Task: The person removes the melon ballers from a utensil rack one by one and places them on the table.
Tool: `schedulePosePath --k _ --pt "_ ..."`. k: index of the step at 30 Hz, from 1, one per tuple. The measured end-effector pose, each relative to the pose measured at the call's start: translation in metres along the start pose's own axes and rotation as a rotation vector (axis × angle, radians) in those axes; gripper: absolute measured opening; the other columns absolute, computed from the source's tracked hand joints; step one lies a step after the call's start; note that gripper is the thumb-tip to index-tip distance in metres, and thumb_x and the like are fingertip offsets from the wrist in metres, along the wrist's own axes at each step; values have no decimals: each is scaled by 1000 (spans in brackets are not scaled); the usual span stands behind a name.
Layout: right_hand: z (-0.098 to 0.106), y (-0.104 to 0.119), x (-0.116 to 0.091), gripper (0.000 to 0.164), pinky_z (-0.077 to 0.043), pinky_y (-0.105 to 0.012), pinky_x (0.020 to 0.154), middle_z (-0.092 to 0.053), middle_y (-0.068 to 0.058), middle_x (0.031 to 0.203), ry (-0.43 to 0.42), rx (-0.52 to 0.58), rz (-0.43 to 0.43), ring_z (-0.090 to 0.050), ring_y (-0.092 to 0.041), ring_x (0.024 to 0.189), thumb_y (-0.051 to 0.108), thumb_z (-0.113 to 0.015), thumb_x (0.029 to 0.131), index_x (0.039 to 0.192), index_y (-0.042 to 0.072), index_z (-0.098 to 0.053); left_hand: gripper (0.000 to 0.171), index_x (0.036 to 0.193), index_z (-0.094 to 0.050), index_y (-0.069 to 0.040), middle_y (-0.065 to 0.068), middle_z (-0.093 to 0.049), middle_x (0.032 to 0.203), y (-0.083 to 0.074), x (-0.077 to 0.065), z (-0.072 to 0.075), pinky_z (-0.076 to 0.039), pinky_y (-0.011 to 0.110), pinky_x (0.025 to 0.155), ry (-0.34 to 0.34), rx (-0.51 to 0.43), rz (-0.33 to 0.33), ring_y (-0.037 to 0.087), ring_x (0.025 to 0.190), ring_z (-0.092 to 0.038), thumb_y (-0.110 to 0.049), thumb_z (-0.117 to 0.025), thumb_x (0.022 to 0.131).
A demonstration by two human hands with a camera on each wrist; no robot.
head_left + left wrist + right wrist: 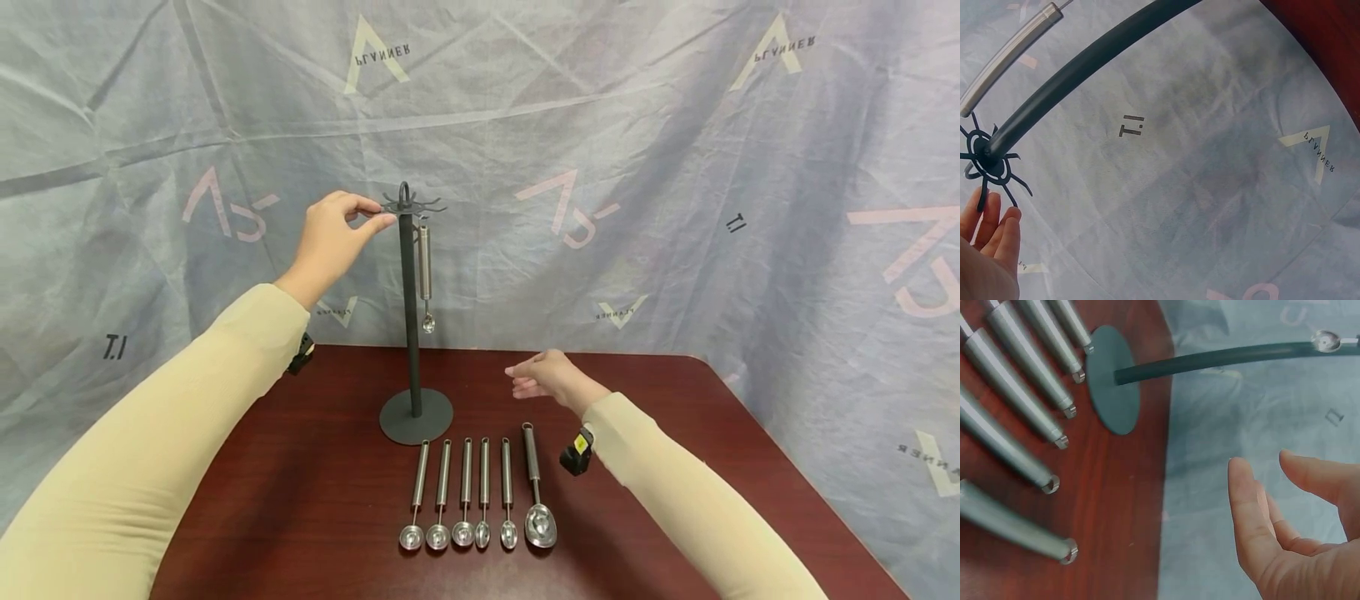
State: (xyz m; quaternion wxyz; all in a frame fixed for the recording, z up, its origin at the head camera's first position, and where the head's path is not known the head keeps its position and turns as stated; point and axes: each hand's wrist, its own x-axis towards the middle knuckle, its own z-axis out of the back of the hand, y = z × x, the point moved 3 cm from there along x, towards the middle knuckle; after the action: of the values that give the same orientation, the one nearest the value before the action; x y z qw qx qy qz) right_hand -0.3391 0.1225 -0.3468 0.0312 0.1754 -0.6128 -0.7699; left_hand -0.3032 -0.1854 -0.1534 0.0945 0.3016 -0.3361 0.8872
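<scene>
My left hand (336, 237) pinches one hook at the top of a dark metal utensil stand (410, 317). Seen in the left wrist view, the fingers (1007, 240) meet the ring of curved hooks (988, 156) from below. A small steel melon baller (426, 262) hangs by its handle from a hook on the right side. My right hand (553, 379) hovers to the right of the stand, above the table's far part. It holds nothing, and in the right wrist view its thumb and fingers (1245, 506) are apart.
On the red-brown table (315, 500), several steel scoops (465, 492) lie in a row before the stand's round base (397, 425), handles pointing away. The rightmost, a larger scoop (540, 525), has an oval bowl. A grey printed cloth (637, 167) hangs behind the table.
</scene>
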Motion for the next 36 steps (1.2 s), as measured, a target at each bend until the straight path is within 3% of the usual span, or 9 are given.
schedulePosePath --k 4,8,12,15,18,27,36 --pt "-8 20 0 37 -56 -40 89 -64 -17 98 0 12 25 -70 -16 68 7 -62 94 124 -13 -55 50 117 -68 -12 6 -60 126 1 0 0 -44 41 103 5 13 19 28 123 -51 -53 -64 88" --pt "-16 39 1 38 -56 -37 91 -62 -24 119 -25 44 59 -68 -13 69 7 -59 96 128 -11 -53 51 117 -68 -13 6 -60 126 2 1 0 -44 41 102 5 14 25 28 122 -51 -54 -64 88" --pt "-26 58 4 40 -55 -33 91 -59 -21 131 -64 74 99 -71 -23 87 9 -61 95 131 -6 -53 50 117 -68 -12 6 -60 126 4 1 0 -45 41 101 -2 10 29 28 122 -52 -53 -65 88" --pt "-35 72 4 43 -57 -29 89 -59 -19 131 -67 92 139 -67 -31 107 11 -64 94 132 -4 -53 51 117 -68 -12 6 -60 127 4 1 0 -45 41 101 -3 13 31 28 123 -52 -53 -65 87" --pt "-45 87 5 44 -57 -28 88 -59 -19 131 -49 128 191 -63 -33 115 11 -65 93 133 -5 -53 51 118 -69 -12 7 -60 128 3 1 0 -45 42 102 0 19 32 29 123 -52 -52 -65 88" --pt "-69 122 6 43 -49 -36 103 -58 -16 133 -4 203 390 -59 -28 121 12 -64 94 134 2 -55 48 120 -69 -11 8 -61 126 -2 2 1 -45 42 101 10 36 9 28 120 -52 -49 -65 90" --pt "-93 134 10 43 -49 -34 102 -60 -14 133 -13 134 467 -59 -25 120 13 -63 95 136 5 -55 46 120 -68 -9 11 -61 125 -5 2 2 -46 42 100 13 31 23 30 119 -54 -45 -66 91"
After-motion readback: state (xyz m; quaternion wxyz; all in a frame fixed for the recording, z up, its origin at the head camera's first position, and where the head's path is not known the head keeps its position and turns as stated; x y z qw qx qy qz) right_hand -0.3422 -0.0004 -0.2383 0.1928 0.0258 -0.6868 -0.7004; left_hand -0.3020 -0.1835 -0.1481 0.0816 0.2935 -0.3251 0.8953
